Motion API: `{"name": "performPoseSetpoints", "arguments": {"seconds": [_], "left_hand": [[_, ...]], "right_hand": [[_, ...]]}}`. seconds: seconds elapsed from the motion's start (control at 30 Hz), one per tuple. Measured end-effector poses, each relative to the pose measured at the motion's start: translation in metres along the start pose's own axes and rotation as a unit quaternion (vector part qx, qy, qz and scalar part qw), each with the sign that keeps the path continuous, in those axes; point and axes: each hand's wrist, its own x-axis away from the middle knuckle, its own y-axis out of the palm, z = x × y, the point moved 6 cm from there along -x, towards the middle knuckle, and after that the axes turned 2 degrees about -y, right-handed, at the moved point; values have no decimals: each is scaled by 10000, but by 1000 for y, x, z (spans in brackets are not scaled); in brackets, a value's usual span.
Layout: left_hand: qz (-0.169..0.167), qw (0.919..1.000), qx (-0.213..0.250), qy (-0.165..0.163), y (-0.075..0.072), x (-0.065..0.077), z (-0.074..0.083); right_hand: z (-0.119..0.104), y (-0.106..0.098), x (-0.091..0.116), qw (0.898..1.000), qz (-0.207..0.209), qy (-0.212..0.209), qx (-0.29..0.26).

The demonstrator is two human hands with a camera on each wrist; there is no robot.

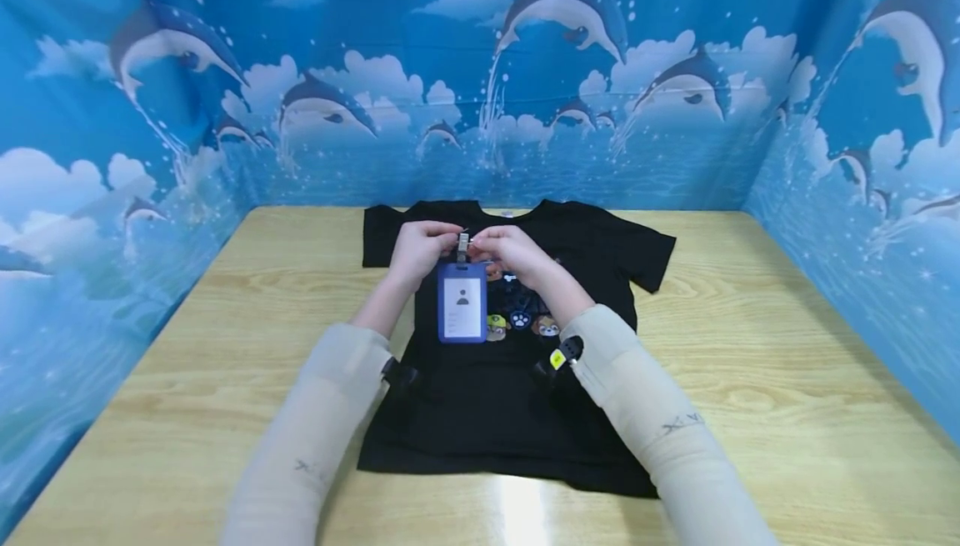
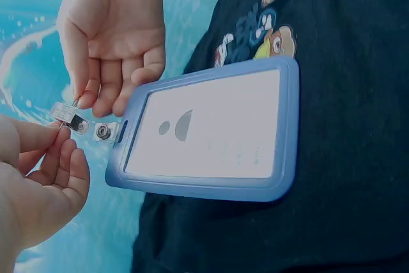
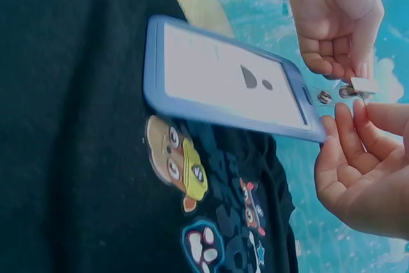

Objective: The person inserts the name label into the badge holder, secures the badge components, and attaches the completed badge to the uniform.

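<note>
A blue badge holder [image 1: 462, 331] with a white card in it hangs from a metal badge clip [image 1: 463, 242] by a short clear strap. My left hand [image 1: 417, 254] pinches the clip from the left with thumb and fingertips. From the other side my right hand [image 1: 517, 254] pinches it too. Up close in the left wrist view, the clip [image 2: 62, 112] sits between both hands' fingertips. Beneath them lies a black T-shirt [image 1: 495, 413] with cartoon dog faces printed on its chest; the badge holder covers part of that print.
The T-shirt is spread on a wood-grain table [image 1: 750, 379], its neck toward the back. A blue curtain [image 1: 420, 54] with dolphins and clouds stands around the back and both sides of the table.
</note>
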Motion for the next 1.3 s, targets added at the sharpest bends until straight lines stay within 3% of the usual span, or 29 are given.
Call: {"name": "performPoseSetpoints", "arguments": {"seconds": [0.23, 0.33, 0.4, 0.5, 0.63, 0.87, 0.97, 1.07, 1.3], "left_hand": [[121, 9988, 310, -371, 0, -19, -22], [176, 9984, 281, -448, -1, -24, -30], [184, 9980, 222, -565, -3, -27, -36], [169, 9971, 193, -718, -5, -31, -43], [197, 9967, 199, -764, -8, -37, -49], [135, 9965, 212, -792, -7, -44, -51], [101, 9957, 178, -900, -7, -45, -53], [112, 9953, 174, -950, -8, -46, -56], [115, 9960, 136, -870, -9, -52, -62]], "right_hand": [[5, -9, -20, 9972, 409, 121, 613], [6, -14, -29, 9914, 632, 21, 1149], [7, -16, -35, 9822, 716, -114, 1732], [6, -15, -43, 9563, 764, -354, 2800], [3, -6, -55, 9101, 713, -667, 4028], [9, 13, -74, 8264, 608, -679, 5557], [12, 19, -78, 7980, 516, -688, 5965], [15, 24, -81, 7859, 442, -701, 6127], [19, 26, -86, 7772, 545, -761, 6223]]}}
